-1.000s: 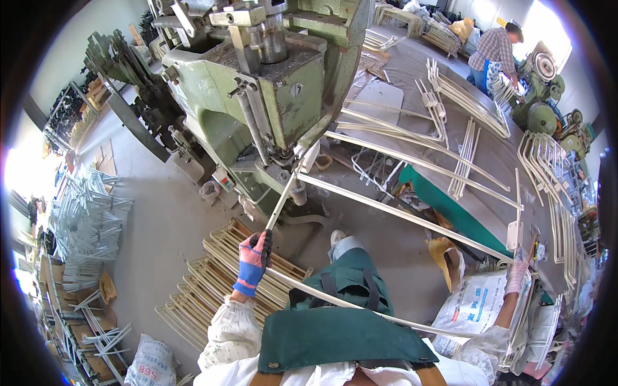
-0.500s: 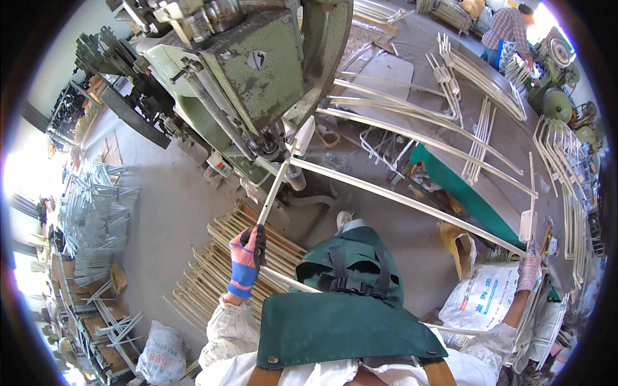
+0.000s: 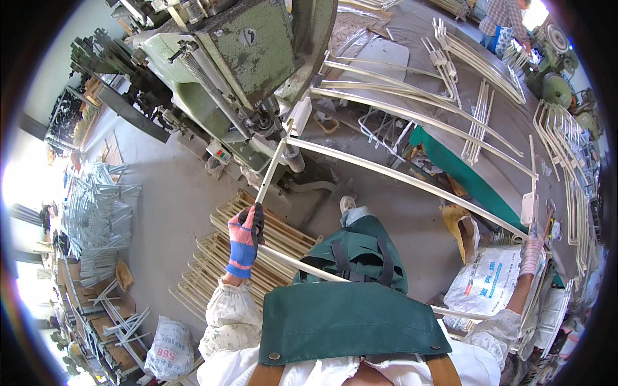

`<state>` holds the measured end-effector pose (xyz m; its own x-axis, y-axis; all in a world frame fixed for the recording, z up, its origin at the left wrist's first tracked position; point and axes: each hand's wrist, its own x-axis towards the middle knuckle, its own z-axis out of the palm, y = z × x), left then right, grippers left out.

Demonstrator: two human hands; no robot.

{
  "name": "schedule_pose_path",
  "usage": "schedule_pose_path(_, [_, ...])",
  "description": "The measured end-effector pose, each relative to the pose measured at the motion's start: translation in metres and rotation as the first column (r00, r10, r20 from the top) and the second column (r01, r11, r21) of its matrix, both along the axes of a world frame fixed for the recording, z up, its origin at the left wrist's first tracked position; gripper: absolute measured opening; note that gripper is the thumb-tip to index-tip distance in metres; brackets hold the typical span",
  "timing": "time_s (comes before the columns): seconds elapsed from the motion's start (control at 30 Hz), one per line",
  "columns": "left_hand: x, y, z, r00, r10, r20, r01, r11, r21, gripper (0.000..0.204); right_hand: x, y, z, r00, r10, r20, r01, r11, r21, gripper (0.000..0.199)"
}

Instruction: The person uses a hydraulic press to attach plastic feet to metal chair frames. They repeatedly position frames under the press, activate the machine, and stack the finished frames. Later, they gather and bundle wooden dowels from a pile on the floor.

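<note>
A long cream metal tube frame (image 3: 405, 183) stretches across in front of me, its far left corner at the working head of a green press machine (image 3: 248, 55). My left hand (image 3: 244, 238), in a pink and blue glove with dark fingers, is closed round the frame's short left side. At the far right my right hand (image 3: 532, 251), in a pinkish glove, is closed at the frame's other end; its fingertips are hard to make out. The frame's near tube passes by my green apron (image 3: 354, 321), which partly hides it. A small white block (image 3: 529, 209) sits just beyond my right hand.
Several cream frames (image 3: 251, 238) lie stacked on the floor below my left hand. More tubes (image 3: 412, 106) lie on a grey-covered table (image 3: 450, 71). White sacks (image 3: 473, 283) stand at right and lower left. Another person (image 3: 505, 22) works at the far right.
The machine, the frame's far left corner and my left hand sit slightly higher in the view. More of my leg and shoe shows. Both hands keep hold of the frame.
</note>
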<state>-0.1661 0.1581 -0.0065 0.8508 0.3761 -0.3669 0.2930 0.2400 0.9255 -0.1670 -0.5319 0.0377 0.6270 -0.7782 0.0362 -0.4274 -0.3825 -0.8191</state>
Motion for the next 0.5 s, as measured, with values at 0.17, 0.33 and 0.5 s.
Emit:
schedule_pose_path(0.17, [0.000,0.000,-0.003,0.999,0.032,0.041,-0.032,0.999,-0.011,0.019,-0.002,-0.029,-0.013,0.992,0.002,-0.127,-0.035,0.964,-0.262,0.043])
schedule_pose_path(0.33, [0.001,-0.004,0.001,0.999,0.020,-0.036,-0.017,0.996,0.087,0.025,0.006,-0.032,-0.019,0.992,0.117,-0.038,-0.123,0.962,-0.243,0.043])
schedule_pose_path(0.5, [0.000,-0.008,0.008,1.000,0.001,-0.027,0.001,0.997,0.073,0.026,-0.004,-0.046,-0.021,0.991,0.134,-0.021,-0.135,0.967,-0.217,0.044])
